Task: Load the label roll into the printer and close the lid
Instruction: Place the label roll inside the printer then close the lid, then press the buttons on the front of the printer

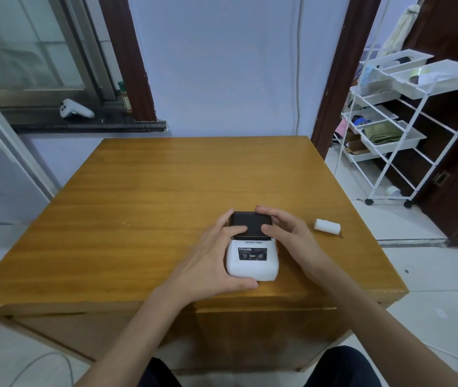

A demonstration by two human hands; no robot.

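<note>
Head view: printer (252, 254) sits on the table (149, 196), lid down.
Left hand (216, 261): fingers grip the printer's left side.
Right hand (289, 236): fingers spread, resting on its dark lid.
Label roll (327, 226): right of the printer, apart, untouched.
</note>
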